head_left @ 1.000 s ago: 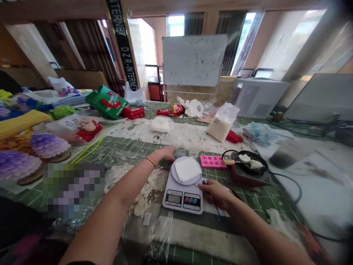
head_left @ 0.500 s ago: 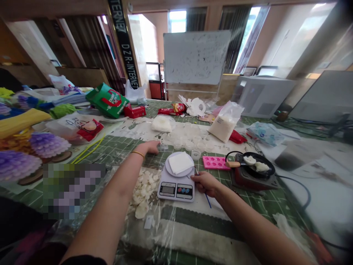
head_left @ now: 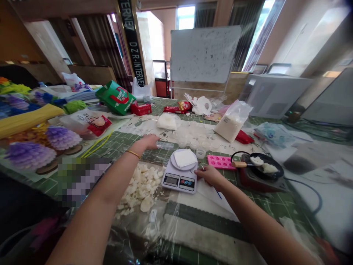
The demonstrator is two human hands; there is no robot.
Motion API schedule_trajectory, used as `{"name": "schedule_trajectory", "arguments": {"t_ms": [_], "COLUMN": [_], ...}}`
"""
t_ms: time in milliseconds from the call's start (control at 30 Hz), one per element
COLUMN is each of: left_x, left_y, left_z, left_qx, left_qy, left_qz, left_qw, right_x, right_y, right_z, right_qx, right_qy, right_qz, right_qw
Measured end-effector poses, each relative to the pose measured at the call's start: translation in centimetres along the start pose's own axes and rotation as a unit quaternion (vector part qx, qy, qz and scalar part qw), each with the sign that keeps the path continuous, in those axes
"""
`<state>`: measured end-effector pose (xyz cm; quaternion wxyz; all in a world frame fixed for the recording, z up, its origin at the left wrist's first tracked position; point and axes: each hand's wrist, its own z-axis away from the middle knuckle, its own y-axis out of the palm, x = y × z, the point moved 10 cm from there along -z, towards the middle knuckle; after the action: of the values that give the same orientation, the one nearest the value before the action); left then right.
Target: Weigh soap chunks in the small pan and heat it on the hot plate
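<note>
My left hand (head_left: 147, 141) rests on the green cutting mat, fingertips against a clear plastic strip (head_left: 164, 145). My right hand (head_left: 211, 176) grips a thin blue-handled stick (head_left: 217, 193) beside a white digital kitchen scale (head_left: 179, 180). A white square pad (head_left: 184, 159) lies on the scale's round plate. Crumbled white chunks (head_left: 139, 187) are heaped on plastic sheeting between my forearms. To the right sit a pink silicone mold (head_left: 220, 162) and a small black pan (head_left: 261, 169) holding white lumps, on a red electric burner (head_left: 255, 182).
Several small clear plastic cups (head_left: 193, 136) stand beyond the scale, near a bag of white granules (head_left: 233, 121). Purple paper flowers (head_left: 29, 155) and yellow craft pieces crowd the left side. A cord (head_left: 306, 187) runs from the burner. A whiteboard (head_left: 205, 55) stands behind the table.
My left hand has drawn the clear strip leftward, away from the scale. My right hand has moved slightly up and left. The view has turned a little to the right.
</note>
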<state>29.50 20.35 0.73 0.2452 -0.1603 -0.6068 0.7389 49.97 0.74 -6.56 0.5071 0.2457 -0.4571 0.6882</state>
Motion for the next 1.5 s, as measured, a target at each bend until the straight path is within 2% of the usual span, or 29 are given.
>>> {"name": "schedule_trajectory", "arguments": {"t_ms": [133,200,267,400,567,667,833,933,1033,1100,1133,1200,1267,1333,1400,1500], "left_x": [-3.3,-5.9,-7.5,-8.5,-9.5,-9.0,-7.8,-7.5,-7.4,-6.1,-4.6,-0.1,5.3,9.3,12.3,15.0], "left_y": [-1.6,-1.7,-1.2,1.1,5.7,8.2,11.3,12.0,11.3,10.1,9.3,7.0,4.9,3.8,4.2,4.5], "left_z": [5.1,9.0,12.9,19.5,25.4,27.1,27.4,27.3,27.5,27.4,27.2,26.7,26.3,24.5,21.6,17.1], "left_qx": [-0.015,-0.011,-0.007,-0.008,0.028,0.053,0.08,0.08,0.07,0.042,0.016,-0.064,-0.12,-0.12,-0.074,-0.045], "left_qy": [0.054,0.117,0.137,0.094,0.083,0.053,-0.002,-0.02,0.0,-0.011,-0.039,-0.145,-0.288,-0.346,-0.358,-0.348], "left_qz": [0.029,0.047,0.045,0.125,0.228,0.267,0.275,0.274,0.277,0.267,0.254,0.193,0.107,0.069,0.085,0.111], "left_qw": [0.998,0.992,0.989,0.988,0.97,0.961,0.958,0.958,0.958,0.963,0.966,0.968,0.944,0.928,0.927,0.93], "right_x": [0.0,0.8,1.2,1.7,2.6,2.8,2.8,3.2,4.0,4.3,4.2,4.1,3.9,3.6,3.4,3.1], "right_y": [-0.5,-0.2,0.9,3.5,4.0,3.8,3.9,4.3,5.5,7.5,8.4,9.4,9.5,9.8,10.2,10.3], "right_z": [2.8,4.7,6.3,7.2,6.3,6.1,6.3,6.9,7.9,8.5,8.7,8.9,8.8,8.6,8.3,7.9], "right_qx": [-0.041,-0.087,-0.118,-0.115,-0.116,-0.113,-0.107,-0.122,-0.134,-0.09,-0.065,-0.04,-0.047,-0.037,-0.017,-0.003], "right_qy": [-0.055,-0.117,-0.143,-0.135,-0.114,-0.118,-0.12,-0.125,-0.16,-0.203,-0.216,-0.22,-0.203,-0.188,-0.177,-0.146], "right_qz": [0.09,0.215,0.32,0.421,0.453,0.46,0.478,0.496,0.514,0.524,0.526,0.524,0.51,0.5,0.501,0.493], "right_qw": [0.994,0.966,0.929,0.89,0.876,0.873,0.864,0.85,0.832,0.823,0.82,0.822,0.834,0.845,0.847,0.858]}}
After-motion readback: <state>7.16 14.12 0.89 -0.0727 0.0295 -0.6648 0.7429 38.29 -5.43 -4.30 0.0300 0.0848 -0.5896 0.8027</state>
